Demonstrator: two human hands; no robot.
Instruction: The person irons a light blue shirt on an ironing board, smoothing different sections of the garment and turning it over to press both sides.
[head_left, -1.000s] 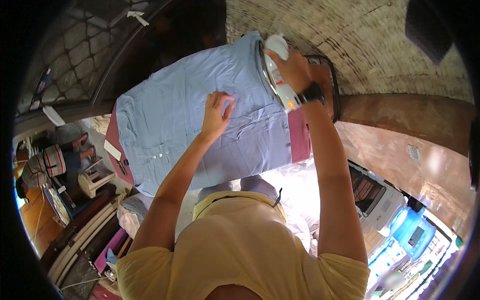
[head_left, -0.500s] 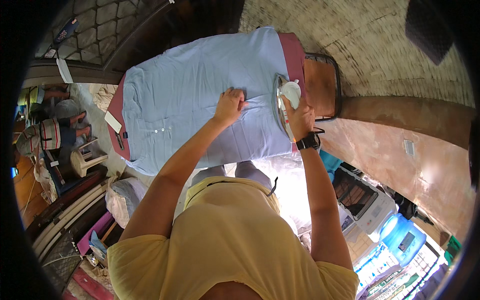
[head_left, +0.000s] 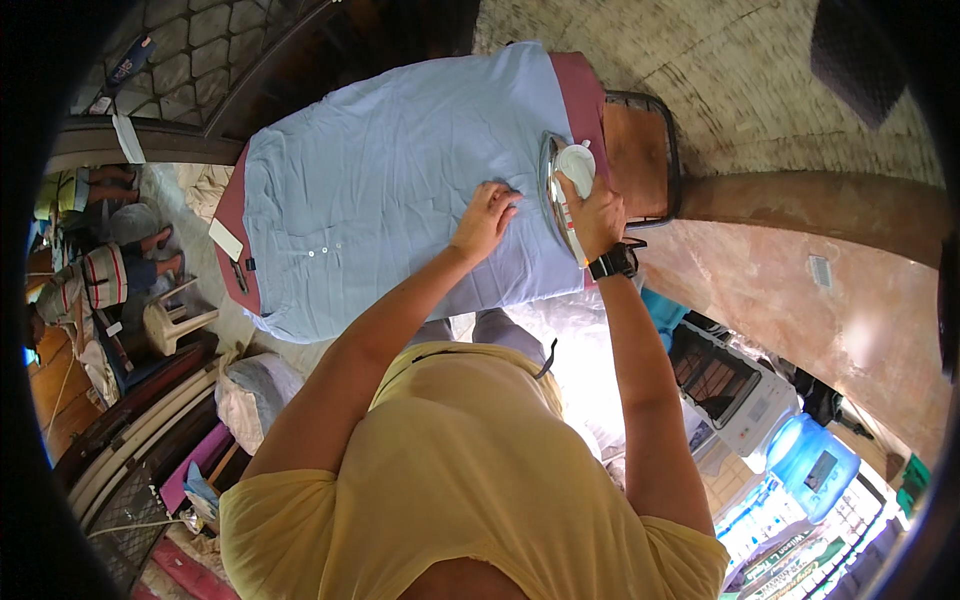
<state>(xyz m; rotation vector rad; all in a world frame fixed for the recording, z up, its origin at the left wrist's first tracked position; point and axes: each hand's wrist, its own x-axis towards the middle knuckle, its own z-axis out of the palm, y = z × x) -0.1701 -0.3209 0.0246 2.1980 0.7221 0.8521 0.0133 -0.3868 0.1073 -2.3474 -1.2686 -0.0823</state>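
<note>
On the right side of the ironing board, the right hand is clenched around the handle of one white and silver iron, which rests on a light blue shirt. A black watch circles that wrist. Just to the left, the left hand lies on the shirt with fingers curled and loose, pressing the cloth and grasping nothing. Both hands sit near each other at the right end of the garment.

One shirt is spread flat over the board, collar end toward the left, with three small white buttons showing. The board's dark red cover peeks out at both ends. Beyond the right end sits one metal iron rest with a rusty brown plate. Farther right and nearer, one blue water jug stands beside a white appliance. Far left, one pale plastic stool stands on the floor.
</note>
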